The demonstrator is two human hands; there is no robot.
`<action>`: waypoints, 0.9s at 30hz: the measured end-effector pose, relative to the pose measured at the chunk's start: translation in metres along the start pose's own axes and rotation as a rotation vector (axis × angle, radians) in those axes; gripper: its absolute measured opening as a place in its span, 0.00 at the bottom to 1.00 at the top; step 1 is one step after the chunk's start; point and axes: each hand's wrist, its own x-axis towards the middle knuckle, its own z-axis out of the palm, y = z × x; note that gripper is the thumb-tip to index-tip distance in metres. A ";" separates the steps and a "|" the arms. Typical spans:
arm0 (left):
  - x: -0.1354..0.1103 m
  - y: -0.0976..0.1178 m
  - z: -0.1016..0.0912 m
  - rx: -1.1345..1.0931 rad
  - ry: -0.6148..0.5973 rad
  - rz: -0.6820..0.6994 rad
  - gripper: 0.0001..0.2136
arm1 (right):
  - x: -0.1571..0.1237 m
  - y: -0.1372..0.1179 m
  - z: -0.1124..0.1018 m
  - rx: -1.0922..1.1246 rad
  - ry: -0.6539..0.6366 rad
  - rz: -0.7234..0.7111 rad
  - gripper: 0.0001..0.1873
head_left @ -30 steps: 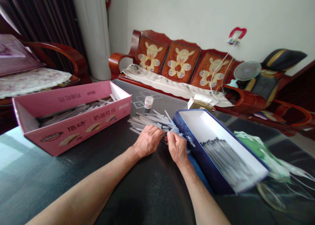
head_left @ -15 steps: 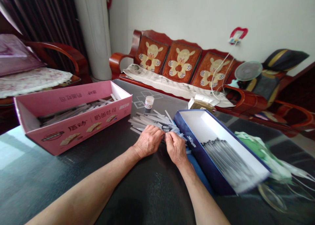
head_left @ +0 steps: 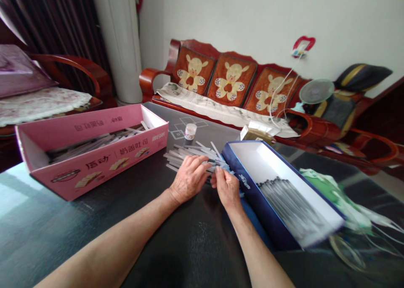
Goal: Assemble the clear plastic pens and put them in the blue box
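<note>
Over the near edge of a loose pile of thin translucent sticks is my left hand, palm down, its fingers loosened and partly spread. Close beside it, my right hand is closed in a pinch; whatever lies between its thumb and fingers is too small or hidden to name. Some bluish pieces show just behind the right hand. To the right, a dark blue box with a white inside holds a row of grey, dark-tipped sticks. More sticks lie in the pink box on the left.
A small white jar stands behind the pile on the dark table. Behind the blue box is a small carton. A green-and-white plastic bag and coiled cord lie at right. A wooden sofa stands beyond.
My left hand has loosened from a closed grip, its fingers lifting and parting a little from the right hand. My right hand stays pinched in nearly the same place.
</note>
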 end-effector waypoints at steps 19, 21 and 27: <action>0.008 -0.007 0.004 -1.230 0.141 -0.967 0.25 | -0.021 -0.021 0.007 0.003 -0.477 -0.110 0.16; 0.008 -0.009 0.004 -1.203 0.158 -0.932 0.27 | -0.012 -0.017 -0.007 -0.073 -0.364 -0.130 0.15; 0.005 -0.012 0.002 -0.841 0.078 -0.797 0.19 | 0.011 0.001 -0.049 -0.463 -0.061 -0.263 0.10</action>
